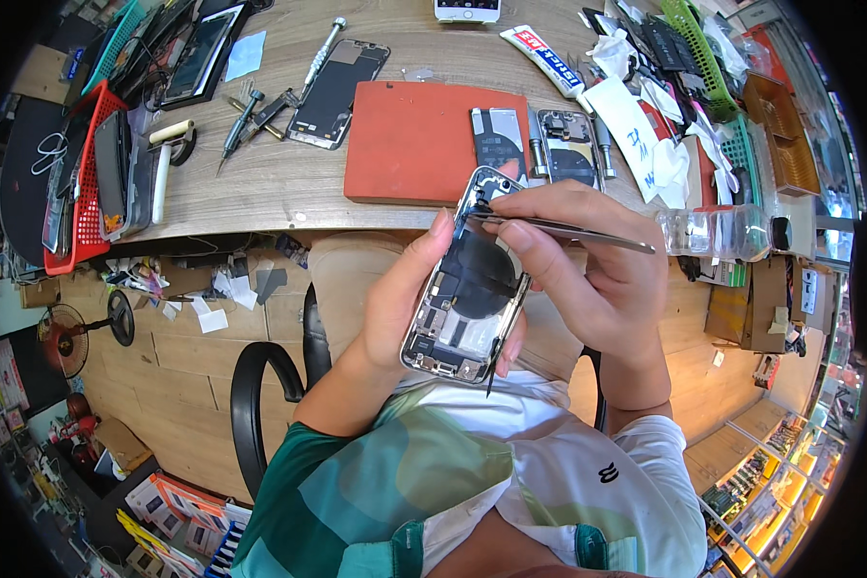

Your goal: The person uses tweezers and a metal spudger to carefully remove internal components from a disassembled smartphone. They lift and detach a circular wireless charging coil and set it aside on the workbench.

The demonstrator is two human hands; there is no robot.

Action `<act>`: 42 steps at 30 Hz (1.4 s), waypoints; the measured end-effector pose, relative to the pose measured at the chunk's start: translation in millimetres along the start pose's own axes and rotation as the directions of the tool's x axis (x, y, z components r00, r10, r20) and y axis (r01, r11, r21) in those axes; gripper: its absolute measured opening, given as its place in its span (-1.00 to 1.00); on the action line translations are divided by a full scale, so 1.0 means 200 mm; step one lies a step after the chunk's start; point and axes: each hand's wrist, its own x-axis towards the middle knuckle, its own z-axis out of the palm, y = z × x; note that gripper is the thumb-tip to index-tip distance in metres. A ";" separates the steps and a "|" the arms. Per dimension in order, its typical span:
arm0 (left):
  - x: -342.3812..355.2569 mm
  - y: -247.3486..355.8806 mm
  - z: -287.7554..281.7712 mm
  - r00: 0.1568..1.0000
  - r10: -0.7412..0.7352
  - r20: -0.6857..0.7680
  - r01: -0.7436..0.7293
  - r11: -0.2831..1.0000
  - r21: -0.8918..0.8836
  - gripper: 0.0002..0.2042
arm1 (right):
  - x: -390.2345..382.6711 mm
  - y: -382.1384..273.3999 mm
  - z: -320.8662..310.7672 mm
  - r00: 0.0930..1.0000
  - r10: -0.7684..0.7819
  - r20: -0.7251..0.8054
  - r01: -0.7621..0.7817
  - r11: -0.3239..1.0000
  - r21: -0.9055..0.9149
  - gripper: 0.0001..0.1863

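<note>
An opened phone body (467, 289) with bare inner parts showing is tilted in front of my chest. My left hand (409, 284) is closed round it, the thumb along its left edge and fingertips showing at the right edge. Metal tweezers (588, 232) lie pinched in my right hand (588, 250), their tips at the upper inside of the phone. A thin dark pointed tool (491, 376) sticks out below the phone; what holds it is hidden. Just beyond, a phone battery (498, 140) lies on a red mat (405, 144).
Right of the mat lies another opened phone body (568, 144) between screwdrivers, with a glue tube (544, 60) behind. To the left are a detached phone screen (337, 94), a screwdriver (241, 125) and a red basket (87, 193). A plastic container (713, 233) sits at the right edge.
</note>
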 end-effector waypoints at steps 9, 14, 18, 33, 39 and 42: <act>0.00 -0.01 -0.03 0.999 -0.044 0.005 0.044 0.997 0.058 -0.33 | 0.05 -0.09 -0.05 0.990 0.068 0.127 -0.041 0.979 -0.200 -0.86; 0.00 -0.01 -0.04 0.998 -0.057 0.012 0.055 0.996 0.075 -0.33 | 0.08 -0.08 -0.05 0.989 -0.043 0.142 0.076 0.969 -0.234 -0.87; 0.00 -0.01 0.01 0.999 -0.026 -0.046 0.029 0.998 0.061 -0.37 | 0.10 -0.09 -0.06 0.983 -0.024 0.180 0.075 0.957 -0.281 -0.88; -0.01 0.00 -0.02 0.996 -0.077 0.041 0.074 0.995 0.073 -0.40 | 0.12 -0.06 -0.06 0.984 -0.031 0.174 0.064 0.981 -0.183 -0.85; -0.02 -0.01 0.00 0.994 -0.099 -0.041 0.099 0.995 -0.016 -0.30 | 0.16 -0.08 -0.10 0.963 0.123 0.240 -0.100 0.989 -0.105 -0.86; -0.02 0.00 -0.04 0.988 -0.156 0.020 0.155 0.987 0.039 -0.29 | 0.16 -0.06 -0.08 0.970 -0.014 0.244 0.049 0.989 -0.137 -0.88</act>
